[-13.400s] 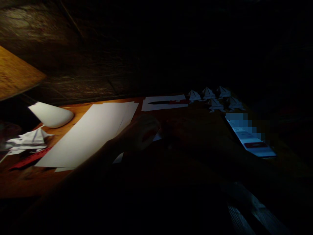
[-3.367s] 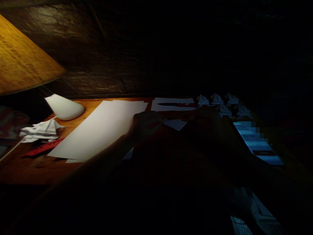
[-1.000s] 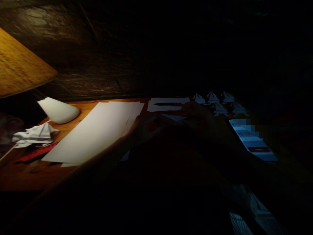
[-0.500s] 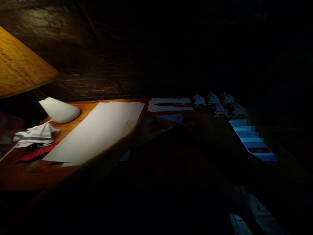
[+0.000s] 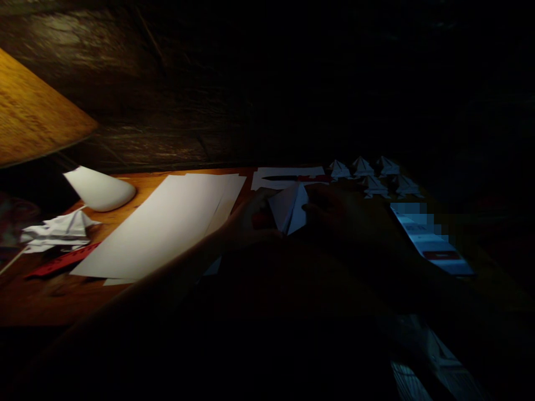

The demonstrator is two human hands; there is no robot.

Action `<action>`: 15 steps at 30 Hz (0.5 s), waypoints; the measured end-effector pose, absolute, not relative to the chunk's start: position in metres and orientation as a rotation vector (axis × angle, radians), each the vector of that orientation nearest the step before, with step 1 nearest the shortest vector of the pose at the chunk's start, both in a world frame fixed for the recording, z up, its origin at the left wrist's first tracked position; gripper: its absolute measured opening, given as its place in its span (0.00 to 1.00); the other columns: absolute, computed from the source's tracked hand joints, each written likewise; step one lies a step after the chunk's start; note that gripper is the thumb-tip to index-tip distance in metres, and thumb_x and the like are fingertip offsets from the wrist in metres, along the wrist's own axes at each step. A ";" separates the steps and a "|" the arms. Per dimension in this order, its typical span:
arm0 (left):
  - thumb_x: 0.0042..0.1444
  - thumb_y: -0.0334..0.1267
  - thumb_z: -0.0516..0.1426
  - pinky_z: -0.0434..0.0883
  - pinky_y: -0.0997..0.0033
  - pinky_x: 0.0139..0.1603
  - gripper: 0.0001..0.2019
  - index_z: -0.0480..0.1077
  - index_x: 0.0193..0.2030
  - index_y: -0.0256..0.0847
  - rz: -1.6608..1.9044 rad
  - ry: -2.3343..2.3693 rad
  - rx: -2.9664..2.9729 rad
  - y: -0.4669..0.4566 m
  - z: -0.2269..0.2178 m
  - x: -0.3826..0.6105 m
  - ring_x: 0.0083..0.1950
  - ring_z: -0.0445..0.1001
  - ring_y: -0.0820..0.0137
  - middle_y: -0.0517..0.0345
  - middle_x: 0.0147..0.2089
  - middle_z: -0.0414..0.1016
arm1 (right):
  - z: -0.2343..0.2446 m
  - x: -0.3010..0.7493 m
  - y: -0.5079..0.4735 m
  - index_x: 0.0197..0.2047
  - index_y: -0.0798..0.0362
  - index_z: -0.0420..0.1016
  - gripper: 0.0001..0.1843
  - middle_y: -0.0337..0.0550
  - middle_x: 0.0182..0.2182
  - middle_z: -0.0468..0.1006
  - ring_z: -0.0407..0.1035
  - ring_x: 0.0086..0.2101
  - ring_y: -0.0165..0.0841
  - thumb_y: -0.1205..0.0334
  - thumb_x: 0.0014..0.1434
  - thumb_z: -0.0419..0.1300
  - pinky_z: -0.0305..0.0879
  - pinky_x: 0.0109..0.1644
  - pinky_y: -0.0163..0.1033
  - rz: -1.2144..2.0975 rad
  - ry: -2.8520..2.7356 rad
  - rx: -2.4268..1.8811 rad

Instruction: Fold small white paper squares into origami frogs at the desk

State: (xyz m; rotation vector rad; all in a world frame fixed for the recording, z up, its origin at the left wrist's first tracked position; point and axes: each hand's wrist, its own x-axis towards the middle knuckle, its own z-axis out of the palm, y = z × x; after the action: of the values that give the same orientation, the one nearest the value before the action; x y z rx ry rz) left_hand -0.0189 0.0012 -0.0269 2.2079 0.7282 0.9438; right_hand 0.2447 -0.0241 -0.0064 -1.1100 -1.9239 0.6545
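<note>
I have both hands meeting on one small paper (image 5: 285, 205), near the middle of the bench (image 5: 45, 306), just in front of the knife (image 5: 296, 178). I judge the step in hand to be a fold partway through: the paper shows pale slanted facets running up to a peak, with a dark line between them toward the near point. My left hand (image 5: 249, 218) pinches it from the left, thumb low along the near edge and the other fingers curled behind in shadow. My right hand (image 5: 334, 207) pinches the right edge with its fingertips; the rest of that grip is too dark for me to read. The left forearm slants in from lower left, crossing over the near part of the stack (image 5: 163, 223); the right one comes from lower right, almost lost in the black, with the phone (image 5: 430, 239) beyond it. I can't tell whether the paper touches the wood or is held just above it. As I read it, the next move calls for the left grip to steady the paper while the right lines up the facets and presses the crease flat. Five folded pieces (image 5: 373, 186) stand at the far right, so I take this paper to be headed for a similar shape.
</note>
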 end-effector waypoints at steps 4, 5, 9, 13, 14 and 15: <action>0.59 0.66 0.59 0.76 0.54 0.57 0.35 0.63 0.65 0.46 0.969 0.687 2.349 0.006 -0.025 -0.022 0.59 0.74 0.54 0.43 0.60 0.73 | -0.010 0.246 -0.021 0.52 0.45 0.80 0.17 0.44 0.48 0.84 0.78 0.47 0.43 0.67 0.61 0.61 0.75 0.51 0.50 0.684 -2.020 -1.074; 0.61 0.66 0.58 0.75 0.53 0.58 0.34 0.63 0.65 0.46 0.975 0.676 2.385 0.006 -0.023 -0.022 0.59 0.74 0.54 0.43 0.59 0.73 | -0.011 0.247 -0.020 0.53 0.44 0.80 0.20 0.44 0.48 0.84 0.78 0.48 0.43 0.70 0.60 0.60 0.74 0.51 0.50 0.680 -2.053 -1.067; 0.65 0.52 0.59 0.74 0.51 0.59 0.24 0.65 0.64 0.47 0.985 0.672 2.575 0.003 -0.014 -0.017 0.60 0.72 0.57 0.45 0.58 0.71 | -0.015 0.250 -0.019 0.55 0.43 0.80 0.26 0.42 0.48 0.84 0.78 0.47 0.43 0.74 0.56 0.59 0.73 0.52 0.49 0.586 -2.181 -1.093; 0.64 0.31 0.57 0.73 0.49 0.64 0.21 0.70 0.62 0.50 0.759 0.603 2.703 -0.002 -0.013 -0.014 0.67 0.69 0.59 0.48 0.67 0.68 | -0.018 0.252 -0.018 0.57 0.46 0.78 0.25 0.46 0.50 0.83 0.78 0.45 0.43 0.69 0.56 0.63 0.73 0.49 0.48 0.507 -2.189 -1.153; 0.64 0.29 0.56 0.72 0.48 0.65 0.21 0.71 0.62 0.50 0.703 0.574 2.718 -0.003 -0.014 -0.014 0.69 0.68 0.59 0.49 0.68 0.68 | -0.018 0.252 -0.018 0.57 0.47 0.77 0.23 0.47 0.49 0.83 0.78 0.45 0.43 0.66 0.58 0.64 0.73 0.48 0.48 0.499 -2.173 -1.165; 0.65 0.28 0.55 0.72 0.47 0.66 0.21 0.72 0.61 0.50 0.657 0.554 2.727 -0.003 -0.015 -0.014 0.70 0.68 0.59 0.50 0.68 0.69 | -0.018 0.251 -0.018 0.57 0.48 0.77 0.21 0.48 0.49 0.83 0.78 0.44 0.43 0.62 0.59 0.65 0.74 0.47 0.48 0.488 -2.154 -1.174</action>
State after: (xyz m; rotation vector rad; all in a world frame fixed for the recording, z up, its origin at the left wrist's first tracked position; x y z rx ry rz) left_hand -0.0138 -0.0033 -0.0149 2.7273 0.5544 0.6570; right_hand 0.2514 -0.0179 -0.0185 -1.1744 -2.1538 0.4880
